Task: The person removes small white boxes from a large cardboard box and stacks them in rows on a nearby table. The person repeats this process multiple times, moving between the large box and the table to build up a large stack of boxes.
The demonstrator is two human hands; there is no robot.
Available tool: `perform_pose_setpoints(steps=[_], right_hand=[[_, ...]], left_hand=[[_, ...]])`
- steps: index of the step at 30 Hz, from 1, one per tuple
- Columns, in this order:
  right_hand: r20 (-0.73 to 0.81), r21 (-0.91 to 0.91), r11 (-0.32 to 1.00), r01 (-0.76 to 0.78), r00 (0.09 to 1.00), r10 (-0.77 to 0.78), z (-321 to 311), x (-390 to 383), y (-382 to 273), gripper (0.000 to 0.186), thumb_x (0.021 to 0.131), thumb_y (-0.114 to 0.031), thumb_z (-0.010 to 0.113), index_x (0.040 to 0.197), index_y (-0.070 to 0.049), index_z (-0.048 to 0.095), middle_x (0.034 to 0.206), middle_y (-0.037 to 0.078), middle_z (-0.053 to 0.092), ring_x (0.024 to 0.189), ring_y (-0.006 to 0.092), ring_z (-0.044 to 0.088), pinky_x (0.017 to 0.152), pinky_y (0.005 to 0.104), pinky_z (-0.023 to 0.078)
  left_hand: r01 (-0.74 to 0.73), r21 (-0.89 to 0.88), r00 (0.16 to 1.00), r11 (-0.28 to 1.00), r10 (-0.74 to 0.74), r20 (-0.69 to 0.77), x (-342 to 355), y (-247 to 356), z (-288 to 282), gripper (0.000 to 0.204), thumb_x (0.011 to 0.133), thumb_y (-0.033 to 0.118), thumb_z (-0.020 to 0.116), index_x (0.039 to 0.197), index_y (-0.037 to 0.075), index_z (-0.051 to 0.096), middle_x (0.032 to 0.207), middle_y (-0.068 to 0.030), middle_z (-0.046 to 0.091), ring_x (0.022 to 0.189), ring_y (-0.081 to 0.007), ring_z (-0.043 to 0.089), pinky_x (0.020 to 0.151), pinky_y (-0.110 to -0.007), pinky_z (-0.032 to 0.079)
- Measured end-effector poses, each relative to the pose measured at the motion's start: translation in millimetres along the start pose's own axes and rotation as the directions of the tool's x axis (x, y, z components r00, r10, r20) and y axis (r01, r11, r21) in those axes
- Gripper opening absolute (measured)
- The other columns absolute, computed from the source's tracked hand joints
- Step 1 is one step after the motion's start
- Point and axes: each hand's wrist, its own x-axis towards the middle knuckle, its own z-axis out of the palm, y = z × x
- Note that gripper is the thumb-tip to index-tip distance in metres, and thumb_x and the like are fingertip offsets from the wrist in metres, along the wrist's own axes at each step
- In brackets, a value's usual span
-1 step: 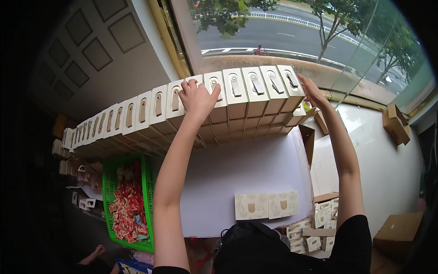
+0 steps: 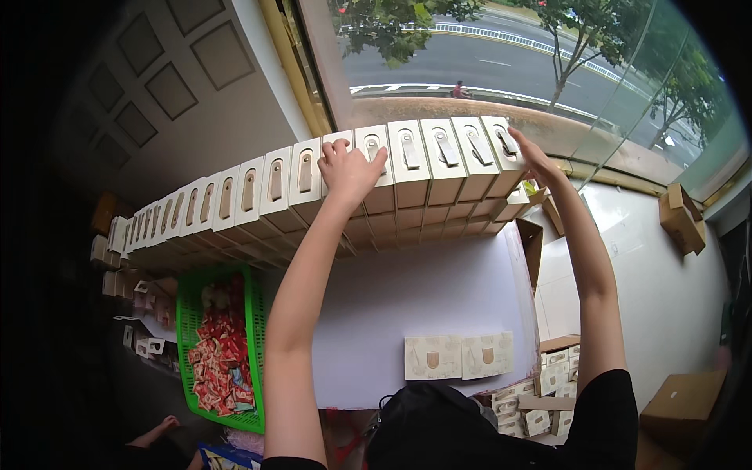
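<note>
A long row of upright white boxes (image 2: 274,186), stacked in tiers, curves across the far side of the table. Most tops have an oval cut-out with a strap-like tab; the tabs run from brown on the left to pale grey on the right. My left hand (image 2: 350,171) rests on the top tier right of the middle, fingers and thumb spread over the box tops. At the row's right end, my right hand (image 2: 534,159) lies against the side of the last box (image 2: 501,145), its fingers stretched out. Part of that hand's contact is hidden.
Two flat patterned cartons (image 2: 433,357) lie on the white table (image 2: 376,305) near me. On the left stands a green basket (image 2: 258,345) of red packets. Small boxes (image 2: 536,421) are piled at lower right; brown cartons (image 2: 680,219) stand on the floor. Windows face a road.
The view has shifted slightly. Both hands stay at nearly the same places on the row, the left one marginally shifted. Outside, a person has moved a little to the right.
</note>
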Motion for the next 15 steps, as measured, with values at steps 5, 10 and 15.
perform_pose_setpoints(steps=[5, 10, 15], right_hand=[[0.105, 0.093, 0.996, 0.011, 0.994, -0.021, 13.5, 13.8, -7.0, 0.086, 0.075, -0.068, 0.046, 0.125, 0.002, 0.044, 0.107, 0.023, 0.055, 0.088, 0.0259, 0.058, 0.079, 0.0348, 0.044], [0.029, 0.038, 0.995, 0.093, 0.995, -0.094, 10.9, 32.1, 14.1, 0.068, 0.074, -0.061, 0.057, 0.096, 0.003, 0.061, 0.086, 0.01, 0.059, 0.07, 0.0144, 0.054, 0.065, 0.026, 0.042], [-0.003, 0.028, 0.989, 0.145, 0.99, -0.144, 12.1, 15.4, 6.8, 0.056, 0.074, -0.054, 0.063, 0.085, 0.001, 0.061, 0.075, 0.004, 0.057, 0.066, 0.0111, 0.052, 0.059, 0.0223, 0.04]], left_hand=[[0.114, 0.049, 0.991, 0.992, -0.11, -0.081, 6.8, 1.8, 21.7, 0.058, 0.072, 0.05, 0.054, 0.083, -0.006, 0.066, 0.111, -0.0195, 0.045, 0.106, -0.0313, 0.031, 0.093, -0.044, 0.026], [0.06, 0.076, 0.998, 0.995, -0.06, -0.003, 19.7, 10.1, 6.0, 0.056, 0.074, 0.05, 0.055, 0.077, -0.005, 0.067, 0.109, -0.0168, 0.045, 0.107, -0.0298, 0.03, 0.093, -0.042, 0.025], [0.108, -0.011, 0.994, 0.994, -0.108, 0.016, 16.7, 10.3, 6.5, 0.052, 0.073, 0.048, 0.058, 0.091, -0.002, 0.063, 0.102, -0.0158, 0.055, 0.11, -0.0294, 0.033, 0.094, -0.041, 0.027]])
